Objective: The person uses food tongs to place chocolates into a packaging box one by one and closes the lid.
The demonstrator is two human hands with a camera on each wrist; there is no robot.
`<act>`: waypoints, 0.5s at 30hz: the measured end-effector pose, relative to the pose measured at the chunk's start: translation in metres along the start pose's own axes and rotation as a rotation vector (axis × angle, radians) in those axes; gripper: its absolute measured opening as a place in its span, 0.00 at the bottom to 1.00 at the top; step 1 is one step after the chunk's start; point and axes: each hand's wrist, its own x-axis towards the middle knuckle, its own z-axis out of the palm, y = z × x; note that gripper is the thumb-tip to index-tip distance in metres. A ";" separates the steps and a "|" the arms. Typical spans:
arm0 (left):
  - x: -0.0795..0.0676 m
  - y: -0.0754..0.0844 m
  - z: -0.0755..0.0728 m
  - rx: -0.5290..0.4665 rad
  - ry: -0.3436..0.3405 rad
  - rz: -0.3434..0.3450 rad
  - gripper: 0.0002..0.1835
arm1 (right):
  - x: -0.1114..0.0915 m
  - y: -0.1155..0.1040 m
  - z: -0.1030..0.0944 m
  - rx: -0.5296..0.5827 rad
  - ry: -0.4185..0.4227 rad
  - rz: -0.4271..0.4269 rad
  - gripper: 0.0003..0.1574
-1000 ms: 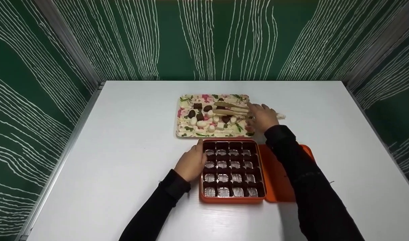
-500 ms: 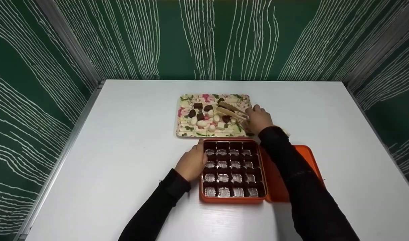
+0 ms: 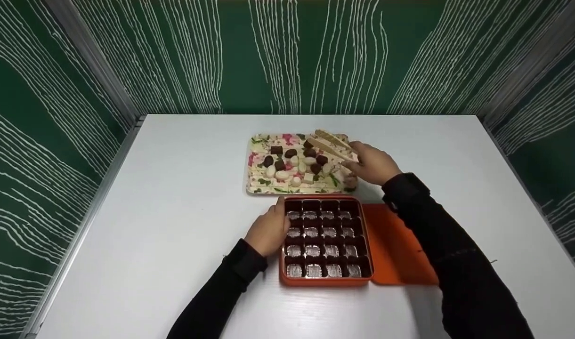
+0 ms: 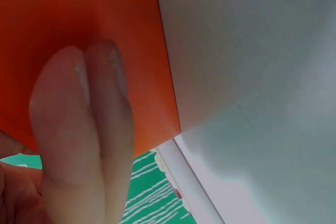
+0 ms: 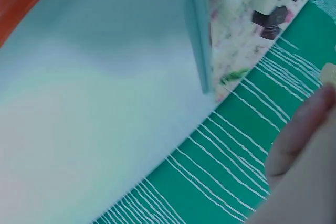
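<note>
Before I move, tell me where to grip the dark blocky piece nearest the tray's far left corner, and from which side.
Probably best to pinch the dark blocky piece across its near and far sides, coming from above right. The tongs in the right hand point left, its shape looks squared-off, and a rounded dark piece sits close on its right.

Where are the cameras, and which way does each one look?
Head: worn on the person's head, looking forward and down at the open orange box with brown compartments and flowery rectangular tray; left hand, right hand and black sleeves show.
Left wrist: on that wrist, facing the box's side; left fingers show.
Right wrist: on that wrist, facing the white table and tray's corner; part of that hand shows.
Head and right wrist share the tray.
</note>
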 end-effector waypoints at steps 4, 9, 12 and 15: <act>0.000 -0.002 0.000 -0.011 -0.010 -0.007 0.30 | -0.012 0.001 -0.004 -0.037 -0.037 -0.028 0.39; 0.002 -0.005 0.000 -0.040 -0.035 0.012 0.30 | -0.024 0.008 0.005 -0.181 -0.083 -0.133 0.35; 0.001 -0.008 0.000 -0.072 -0.038 0.030 0.30 | -0.028 0.009 0.012 -0.236 -0.070 -0.173 0.34; 0.001 -0.012 0.001 -0.125 -0.038 0.029 0.30 | -0.028 0.007 0.018 -0.256 -0.050 -0.181 0.34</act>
